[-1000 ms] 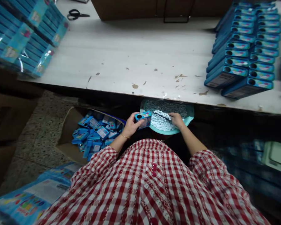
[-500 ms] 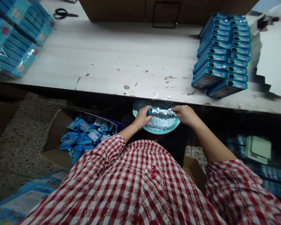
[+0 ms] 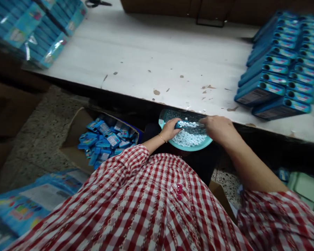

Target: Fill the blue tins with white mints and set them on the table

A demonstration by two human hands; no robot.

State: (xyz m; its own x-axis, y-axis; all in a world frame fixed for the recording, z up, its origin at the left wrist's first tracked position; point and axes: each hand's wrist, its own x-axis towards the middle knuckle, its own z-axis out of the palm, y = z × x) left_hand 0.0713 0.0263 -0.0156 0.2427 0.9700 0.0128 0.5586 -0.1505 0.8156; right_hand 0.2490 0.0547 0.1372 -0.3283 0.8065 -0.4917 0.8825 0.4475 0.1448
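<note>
Our big white table (image 3: 136, 52) hangs over the far side of the bowl (image 3: 192, 149), with a brown carton (image 3: 73, 132) of loose boxes (image 3: 112, 140) left of the bowl and rows of blue boxes (image 3: 277, 68) to its right. Over the bowl, our left hand (image 3: 169, 130) is wrapped around one little box (image 3: 177, 124), but our right hand (image 3: 219, 128) is too blurry to tell if it grips anything. We think the table edge is in the way, so a bump could spill the tiny white bits (image 3: 187, 124) between our hands.

Just one head cam here, above & just back of the round turquoise plastic basin (image 3: 191, 149), facing fwd/down, fairly near.
</note>
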